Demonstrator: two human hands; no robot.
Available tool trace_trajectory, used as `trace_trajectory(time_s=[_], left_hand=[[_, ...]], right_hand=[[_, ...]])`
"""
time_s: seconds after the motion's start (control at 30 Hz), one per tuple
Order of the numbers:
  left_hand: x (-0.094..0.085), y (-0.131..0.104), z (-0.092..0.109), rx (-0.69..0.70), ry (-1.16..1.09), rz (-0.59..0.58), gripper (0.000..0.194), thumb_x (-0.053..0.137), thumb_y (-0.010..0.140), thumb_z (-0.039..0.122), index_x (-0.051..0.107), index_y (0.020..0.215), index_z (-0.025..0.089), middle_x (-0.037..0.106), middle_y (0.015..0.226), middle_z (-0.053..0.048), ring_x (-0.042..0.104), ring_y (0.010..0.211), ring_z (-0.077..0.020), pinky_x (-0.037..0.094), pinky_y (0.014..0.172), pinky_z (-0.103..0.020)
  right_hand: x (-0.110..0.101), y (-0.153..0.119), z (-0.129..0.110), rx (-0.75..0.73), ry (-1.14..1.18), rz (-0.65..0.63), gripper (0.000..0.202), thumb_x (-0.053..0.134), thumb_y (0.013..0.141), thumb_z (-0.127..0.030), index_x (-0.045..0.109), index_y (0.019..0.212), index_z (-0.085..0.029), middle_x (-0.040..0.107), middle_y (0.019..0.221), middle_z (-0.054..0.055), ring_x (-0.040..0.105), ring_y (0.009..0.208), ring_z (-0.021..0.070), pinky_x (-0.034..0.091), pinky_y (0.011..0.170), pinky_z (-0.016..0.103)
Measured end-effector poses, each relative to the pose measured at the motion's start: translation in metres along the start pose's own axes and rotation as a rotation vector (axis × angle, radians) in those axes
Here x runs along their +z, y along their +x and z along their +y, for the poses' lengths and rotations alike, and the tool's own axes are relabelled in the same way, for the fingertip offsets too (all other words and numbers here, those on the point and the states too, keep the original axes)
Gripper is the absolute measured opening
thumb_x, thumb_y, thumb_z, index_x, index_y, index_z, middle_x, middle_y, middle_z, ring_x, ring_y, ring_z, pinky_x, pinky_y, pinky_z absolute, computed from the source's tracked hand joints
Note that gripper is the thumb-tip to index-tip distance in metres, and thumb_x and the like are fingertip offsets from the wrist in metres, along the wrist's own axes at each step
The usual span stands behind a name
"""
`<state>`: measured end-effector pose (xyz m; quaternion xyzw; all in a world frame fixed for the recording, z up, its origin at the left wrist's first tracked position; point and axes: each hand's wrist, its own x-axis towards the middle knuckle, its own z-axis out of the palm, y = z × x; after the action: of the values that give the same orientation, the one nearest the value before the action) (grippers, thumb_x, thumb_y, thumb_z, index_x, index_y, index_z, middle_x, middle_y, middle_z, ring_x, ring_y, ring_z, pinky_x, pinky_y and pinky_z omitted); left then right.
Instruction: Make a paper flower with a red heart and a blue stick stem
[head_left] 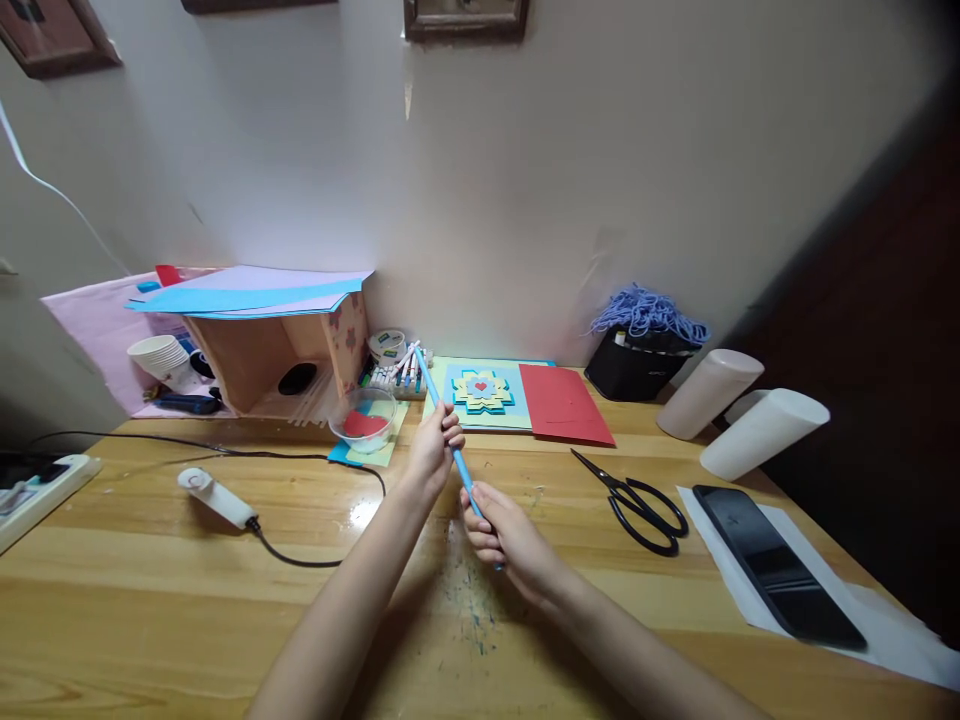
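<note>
A long, thin blue stick (430, 378), which looks like a rolled paper tube, slants up and away above the middle of the table. My left hand (433, 446) is closed around its middle. Lower down, my right hand (504, 530) wraps round the near end, and a short tip pokes out below the fingers. Past the stick's far end lie several white-capped markers (401, 370). A layered paper flower (481, 388) with a red heart rests on light sheets beyond my hands, beside a red sheet (566, 403).
Black scissors (637, 505) and a phone (776, 560) on white paper lie to the right. Two white rolls (709, 393) and a black holder (637, 365) with purple yarn stand behind. Leftward are a clear bowl (364, 420), a glue gun (217, 497) with its cord, and a cardboard box (255, 355).
</note>
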<state>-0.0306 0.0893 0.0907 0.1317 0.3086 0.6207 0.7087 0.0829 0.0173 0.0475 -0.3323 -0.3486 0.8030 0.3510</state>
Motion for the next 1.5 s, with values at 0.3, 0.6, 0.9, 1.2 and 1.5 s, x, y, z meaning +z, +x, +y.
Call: trace_trajectory(time_s=[0.3,0.6,0.9,1.2,1.5], left_hand=[[-0.009,0.009,-0.012,0.035,0.02,0.049,0.03,0.035,0.093,0.026,0.038,0.065,0.015,0.023,0.046,0.01,0.018,0.03,0.0007,0.011,0.032,-0.009],[-0.019,0.014,-0.021,-0.128,0.376,-0.09,0.04,0.04,0.087,0.046,0.06,0.087,0.011,0.062,0.071,-0.01,0.06,0.067,-0.0153,0.048,0.066,-0.026],[-0.031,0.02,-0.006,0.469,1.111,0.177,0.042,0.044,0.083,0.026,0.042,0.124,0.016,0.045,0.127,-0.015,0.036,0.124,-0.0277,0.029,0.101,-0.048],[-0.013,-0.01,0.016,0.421,1.48,-0.39,0.012,0.069,0.066,0.024,0.069,0.078,0.027,0.068,0.083,-0.006,0.057,0.091,-0.0243,0.039,0.088,-0.034],[0.02,-0.024,-0.041,0.13,0.886,-0.232,0.026,0.064,0.072,0.038,0.065,0.07,0.012,0.068,0.071,-0.01,0.063,0.065,-0.0183,0.048,0.064,-0.027]], right_hand=[[0.009,-0.002,0.016,0.038,-0.002,0.042,0.044,0.057,0.069,-0.059,0.039,0.078,-0.02,0.026,0.052,-0.012,0.014,0.038,0.0001,0.005,0.036,0.015],[0.001,0.002,0.019,-0.107,0.053,0.191,0.043,0.052,0.073,-0.06,0.032,0.074,-0.022,0.023,0.052,-0.012,0.009,0.038,0.0009,0.003,0.035,0.015],[-0.041,0.006,-0.027,-0.032,-0.325,0.243,0.029,0.053,0.075,-0.041,0.037,0.09,-0.023,0.049,0.063,-0.009,0.021,0.034,0.001,0.014,0.033,0.015],[-0.093,-0.046,-0.125,-0.031,-0.422,-0.122,0.037,0.049,0.079,-0.047,0.059,0.091,-0.014,0.067,0.083,0.01,0.028,0.04,0.0031,0.019,0.04,0.019],[-0.086,-0.034,-0.112,-0.166,-0.388,0.021,0.05,0.06,0.073,-0.05,0.054,0.112,-0.019,0.062,0.1,0.007,0.056,0.076,0.013,0.044,0.068,0.026]])
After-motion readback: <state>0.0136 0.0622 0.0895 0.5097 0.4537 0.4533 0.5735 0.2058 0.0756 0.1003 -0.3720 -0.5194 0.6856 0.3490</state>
